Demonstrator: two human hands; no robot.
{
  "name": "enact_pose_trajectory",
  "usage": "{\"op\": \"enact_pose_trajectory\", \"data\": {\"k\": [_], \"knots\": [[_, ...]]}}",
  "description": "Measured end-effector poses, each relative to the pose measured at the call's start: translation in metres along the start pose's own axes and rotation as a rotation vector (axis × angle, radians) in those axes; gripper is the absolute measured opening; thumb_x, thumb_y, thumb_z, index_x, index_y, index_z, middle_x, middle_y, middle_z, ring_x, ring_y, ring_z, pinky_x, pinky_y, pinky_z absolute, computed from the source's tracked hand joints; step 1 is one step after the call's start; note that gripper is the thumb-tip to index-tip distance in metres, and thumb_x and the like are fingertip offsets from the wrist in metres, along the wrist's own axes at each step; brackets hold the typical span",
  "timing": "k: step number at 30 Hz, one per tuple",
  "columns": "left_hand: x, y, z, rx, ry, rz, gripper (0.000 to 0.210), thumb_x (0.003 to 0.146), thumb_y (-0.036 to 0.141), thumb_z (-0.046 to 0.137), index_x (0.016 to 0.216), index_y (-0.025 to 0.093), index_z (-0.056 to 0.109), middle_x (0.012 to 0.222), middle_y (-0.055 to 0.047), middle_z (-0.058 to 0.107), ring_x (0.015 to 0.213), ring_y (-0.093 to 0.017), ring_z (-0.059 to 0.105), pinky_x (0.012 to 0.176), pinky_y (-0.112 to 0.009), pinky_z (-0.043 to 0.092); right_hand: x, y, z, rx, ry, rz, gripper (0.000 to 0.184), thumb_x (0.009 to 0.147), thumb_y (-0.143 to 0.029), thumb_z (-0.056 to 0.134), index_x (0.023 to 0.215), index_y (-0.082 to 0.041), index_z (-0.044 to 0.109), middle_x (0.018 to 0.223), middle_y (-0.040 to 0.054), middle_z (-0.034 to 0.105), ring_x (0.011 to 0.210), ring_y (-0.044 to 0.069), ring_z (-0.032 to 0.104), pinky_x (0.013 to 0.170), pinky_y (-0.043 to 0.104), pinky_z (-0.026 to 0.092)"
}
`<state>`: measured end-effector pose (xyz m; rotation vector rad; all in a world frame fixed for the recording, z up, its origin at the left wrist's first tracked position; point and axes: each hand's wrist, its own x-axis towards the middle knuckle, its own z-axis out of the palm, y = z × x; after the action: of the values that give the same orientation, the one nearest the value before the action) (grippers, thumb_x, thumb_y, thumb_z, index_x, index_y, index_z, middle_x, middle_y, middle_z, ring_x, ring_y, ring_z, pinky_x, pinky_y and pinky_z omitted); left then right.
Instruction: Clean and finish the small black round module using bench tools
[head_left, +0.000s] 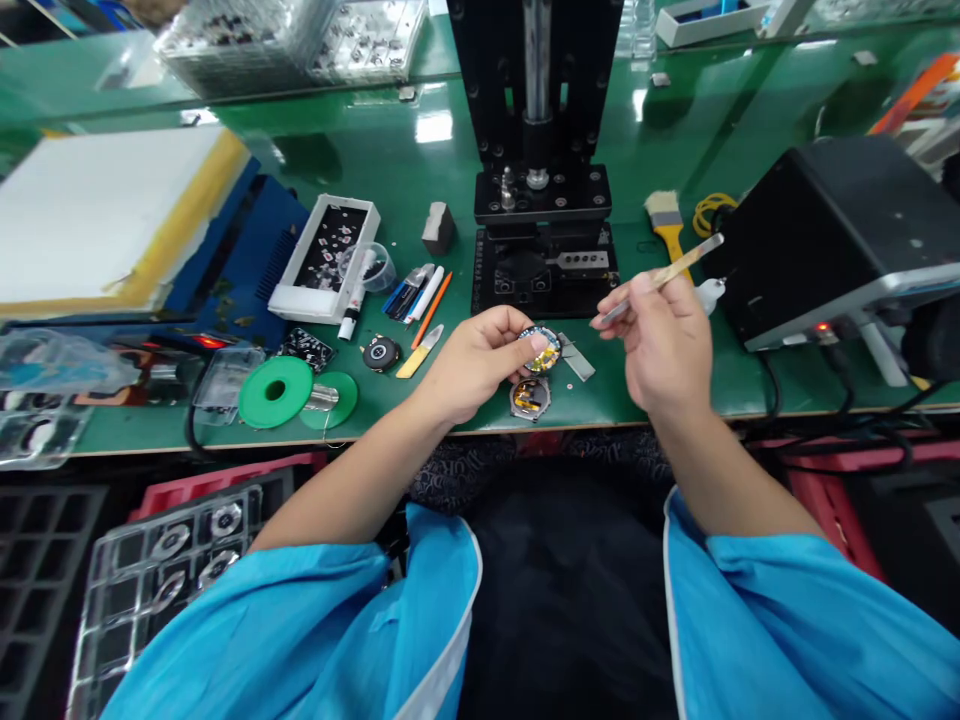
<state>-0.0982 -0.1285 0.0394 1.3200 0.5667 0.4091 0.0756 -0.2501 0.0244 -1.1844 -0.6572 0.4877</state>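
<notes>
My left hand (pixel 484 360) pinches a round circuit board (pixel 546 352) with yellow parts and small components round its rim, tilted up over the bench's front edge. Just below it lies an open watch case (pixel 530 398) with orange and dark parts inside. A small grey flat plate (pixel 577 360) rests to the right of the board. My right hand (pixel 664 335) grips a slim, flat stick-like tool (pixel 694 256) like a pen, its upper end pointing up and right. The tool's lower end is apart from the board; its exact kind is unclear.
A black press (pixel 544 190) stands behind my hands. Leftward lie a yellow-handled blade (pixel 420 352), an orange stick (pixel 431 310), a tape measure (pixel 380 352), a green spool (pixel 275 392) and a white parts box (pixel 330 255). A brush (pixel 666 222) and black device (pixel 847 240) stand right.
</notes>
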Motion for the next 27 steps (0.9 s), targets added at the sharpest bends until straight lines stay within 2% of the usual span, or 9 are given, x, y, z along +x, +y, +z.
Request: {"op": "enact_pose_trajectory", "data": {"k": [2,4,6,9,13,17,22,24,27], "knots": [[0.004,0.006,-0.005,0.002,-0.009,-0.023,0.063,0.070,0.062,0.107,0.089,0.016,0.069,0.078,-0.002,0.072,0.061,-0.009,0.059,0.054,-0.018,0.049,0.011,-0.009,-0.013,-0.208,-0.148,-0.013,0.049,0.098,-0.072,0.080,0.091,-0.024,0.071,0.082,-0.0011,0.074,0.066,0.012,0.069,0.059,0.025,0.054],[0.009,0.013,-0.010,0.025,-0.058,-0.040,0.059,0.073,0.059,0.107,0.089,0.016,0.070,0.081,-0.003,0.073,0.063,-0.009,0.060,0.055,-0.019,0.050,0.018,-0.016,-0.024,-0.457,-0.297,-0.051,0.045,0.100,-0.065,0.080,0.086,-0.022,0.071,0.076,-0.0011,0.071,0.064,0.013,0.064,0.058,0.027,0.049],[0.012,0.021,-0.013,0.049,-0.120,-0.064,0.055,0.076,0.056,0.106,0.090,0.016,0.071,0.082,-0.003,0.073,0.065,-0.011,0.061,0.056,-0.021,0.050,0.021,-0.021,-0.029,-0.627,-0.354,-0.112,0.037,0.104,-0.052,0.076,0.083,-0.022,0.069,0.072,-0.0018,0.065,0.063,0.013,0.057,0.056,0.027,0.042],[0.017,0.029,-0.017,0.067,-0.171,-0.111,0.052,0.077,0.054,0.105,0.091,0.016,0.072,0.079,-0.002,0.072,0.064,-0.011,0.060,0.057,-0.021,0.049,0.019,-0.024,-0.030,-0.696,-0.392,-0.203,0.033,0.108,-0.039,0.069,0.080,-0.022,0.062,0.071,-0.0022,0.060,0.064,0.013,0.054,0.057,0.028,0.037],[0.022,0.024,-0.022,0.062,-0.179,-0.158,0.051,0.079,0.053,0.105,0.093,0.016,0.072,0.077,-0.001,0.070,0.065,-0.010,0.059,0.059,-0.022,0.050,0.014,-0.020,-0.030,-0.755,-0.500,-0.294,0.036,0.112,-0.037,0.065,0.080,-0.022,0.061,0.077,-0.0004,0.064,0.070,0.014,0.059,0.062,0.031,0.042],[0.025,0.013,-0.025,0.066,-0.195,-0.128,0.050,0.081,0.051,0.104,0.096,0.016,0.072,0.081,-0.002,0.073,0.067,-0.011,0.061,0.062,-0.022,0.053,0.011,-0.011,-0.033,-0.835,-0.536,-0.364,0.026,0.111,-0.033,0.065,0.088,-0.022,0.066,0.085,0.0010,0.069,0.079,0.017,0.066,0.069,0.034,0.045],[0.027,0.004,-0.026,0.074,-0.176,-0.044,0.051,0.080,0.053,0.104,0.096,0.016,0.073,0.083,-0.002,0.074,0.068,-0.010,0.063,0.062,-0.020,0.053,0.011,0.000,-0.035,-0.854,-0.442,-0.433,0.014,0.105,-0.025,0.067,0.092,-0.022,0.065,0.087,0.0015,0.068,0.081,0.018,0.064,0.072,0.034,0.044],[0.028,0.001,-0.027,0.074,-0.168,0.016,0.049,0.083,0.052,0.102,0.097,0.017,0.073,0.084,-0.003,0.074,0.069,-0.011,0.064,0.063,-0.021,0.055,0.013,0.003,-0.037,-0.862,-0.424,-0.414,0.016,0.105,-0.028,0.066,0.090,-0.023,0.063,0.084,0.0012,0.065,0.078,0.019,0.060,0.071,0.035,0.042],[0.029,-0.004,-0.027,0.112,-0.185,0.148,0.045,0.084,0.049,0.101,0.098,0.017,0.072,0.087,-0.003,0.076,0.073,-0.012,0.068,0.069,-0.023,0.057,0.014,0.006,-0.038,-0.854,-0.431,-0.396,0.033,0.109,-0.041,0.062,0.083,-0.024,0.053,0.080,0.0007,0.059,0.076,0.018,0.054,0.069,0.035,0.035]]}}
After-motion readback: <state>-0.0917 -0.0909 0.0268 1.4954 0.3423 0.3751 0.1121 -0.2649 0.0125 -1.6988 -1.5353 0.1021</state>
